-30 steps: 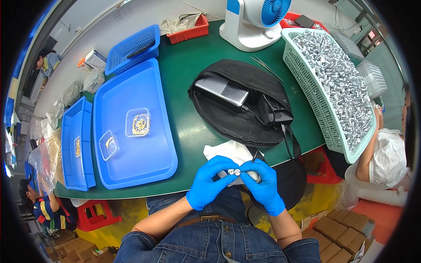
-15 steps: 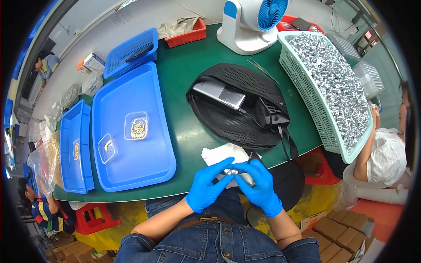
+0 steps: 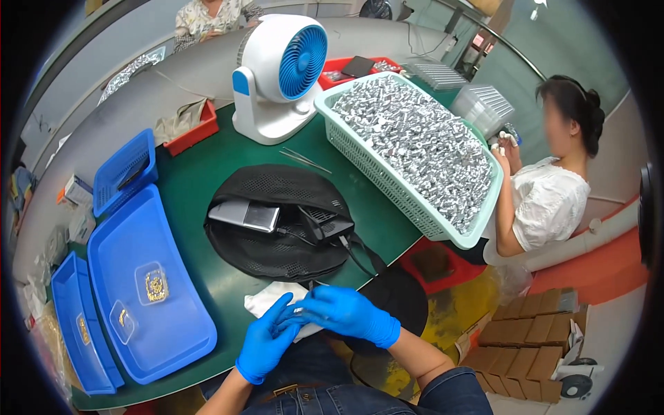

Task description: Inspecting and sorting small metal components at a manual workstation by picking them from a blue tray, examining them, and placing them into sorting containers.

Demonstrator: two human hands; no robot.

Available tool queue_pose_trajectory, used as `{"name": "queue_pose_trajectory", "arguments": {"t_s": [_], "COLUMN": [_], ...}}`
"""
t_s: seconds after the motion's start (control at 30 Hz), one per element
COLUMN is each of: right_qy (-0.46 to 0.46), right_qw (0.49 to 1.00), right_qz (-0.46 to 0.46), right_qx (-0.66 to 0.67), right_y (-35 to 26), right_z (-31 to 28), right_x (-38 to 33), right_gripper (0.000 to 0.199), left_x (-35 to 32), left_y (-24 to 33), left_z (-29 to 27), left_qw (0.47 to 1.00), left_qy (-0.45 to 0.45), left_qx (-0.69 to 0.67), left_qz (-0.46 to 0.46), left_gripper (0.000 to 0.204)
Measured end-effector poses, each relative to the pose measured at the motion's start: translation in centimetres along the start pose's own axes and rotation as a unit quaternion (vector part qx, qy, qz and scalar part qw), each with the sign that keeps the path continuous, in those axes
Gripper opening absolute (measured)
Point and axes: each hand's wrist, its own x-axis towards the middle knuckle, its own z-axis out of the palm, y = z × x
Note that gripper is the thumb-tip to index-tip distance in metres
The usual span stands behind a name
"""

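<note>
My gloved left hand (image 3: 266,342) and my gloved right hand (image 3: 353,315) meet in front of me at the table's near edge. Between their closed fingers glints a small silver metal part (image 3: 299,310), mostly covered by the blue gloves. The right fingers lie over the left ones, so how the part sits in each hand is partly hidden. Beneath the hands is a white cloth (image 3: 260,300). Just beyond it rests a black mesh bag (image 3: 256,259) holding a silver-and-black device (image 3: 243,216) and a black device with a cable (image 3: 324,225).
A pale green basket (image 3: 387,183) heaped with small silver parts stands on the right, beside a seated person (image 3: 553,200). Blue trays (image 3: 162,339) with clear boxes of gold pieces lie left. Tweezers (image 3: 306,160) and a white-and-blue fan (image 3: 277,83) are farther back.
The view has turned right, so the table things shift left in the picture. My right hand has moved over the left fingers; two silver round ends showed between the hands before.
</note>
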Motion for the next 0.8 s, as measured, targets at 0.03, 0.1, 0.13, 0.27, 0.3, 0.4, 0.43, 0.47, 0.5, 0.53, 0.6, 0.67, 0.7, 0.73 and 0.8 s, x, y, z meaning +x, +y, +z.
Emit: {"name": "queue_pose_trajectory", "arguments": {"t_s": [0.03, 0.1, 0.13, 0.27, 0.3, 0.4, 0.43, 0.47, 0.5, 0.53, 0.6, 0.67, 0.7, 0.73, 0.8], "right_qy": [0.053, 0.148, 0.193, 0.271, 0.288, 0.291, 0.275, 0.278, 0.251, 0.223, 0.213, 0.18, 0.182, 0.136, 0.039], "right_qw": [0.998, 0.982, 0.967, 0.912, 0.907, 0.901, 0.902, 0.901, 0.89, 0.878, 0.875, 0.863, 0.863, 0.871, 0.878], "right_qz": [0.02, 0.074, 0.105, 0.179, 0.186, 0.196, 0.199, 0.199, 0.227, 0.254, 0.209, 0.119, 0.117, 0.154, 0.226], "right_qx": [-0.029, -0.089, -0.129, -0.251, -0.244, -0.254, -0.266, -0.267, -0.305, -0.339, -0.38, -0.456, -0.456, -0.446, -0.42], "right_y": [0.4, 1.1, 1.6, 4.7, 5.6, 9.2, 10.5, 11.4, 12.1, 13.0, 14.8, 15.4, 15.6, 15.7, 15.7], "right_z": [-1.3, -4.9, -7.3, -15.6, -17.0, -20.5, -21.5, -22.3, -23.2, -23.8, -24.3, -24.5, -24.7, -25.1, -25.4], "right_x": [0.3, 1.2, 1.5, 0.7, 0.7, 0.4, 0.6, 1.1, 1.7, 2.4, 3.2, 4.5, 4.8, 5.1, 5.6], "right_gripper": [0.025, 0.019, 0.017, 0.019, 0.019, 0.021, 0.024, 0.024, 0.026, 0.028, 0.029, 0.031, 0.031, 0.031, 0.032], "left_x": [0.3, 0.6, 1.1, 1.6, 1.7, 1.8, 1.8, 1.8, 1.9, 1.8, 1.6, 1.4, 1.4, 1.4, 1.4], "left_y": [-0.1, -0.4, -0.4, -2.5, -2.5, -2.6, -2.7, -2.7, -2.7, -2.8, -2.8, -2.9, -3.0, -3.0, -3.1], "left_z": [0.4, 0.5, 0.4, -0.6, -0.7, -0.5, -0.3, -0.3, -0.2, -0.2, -0.3, -0.3, -0.3, -0.3, -0.3], "left_qw": [1.0, 1.0, 0.999, 0.997, 0.997, 0.999, 0.998, 0.998, 0.998, 0.998, 0.998, 0.997, 0.997, 0.996, 0.994], "left_qy": [-0.007, -0.009, -0.013, -0.029, -0.031, -0.024, -0.026, -0.026, -0.025, -0.023, -0.024, -0.022, -0.02, -0.018, -0.013], "left_qx": [0.001, -0.019, -0.028, 0.041, 0.045, 0.008, 0.011, 0.014, 0.016, 0.019, 0.025, 0.029, 0.03, 0.037, 0.051], "left_qz": [0.001, 0.018, 0.032, 0.055, 0.059, 0.049, 0.051, 0.05, 0.05, 0.049, 0.056, 0.064, 0.065, 0.077, 0.099], "left_gripper": [0.054, 0.047, 0.044, 0.036, 0.036, 0.033, 0.033, 0.032, 0.032, 0.031, 0.03, 0.029, 0.029, 0.028, 0.028]}}
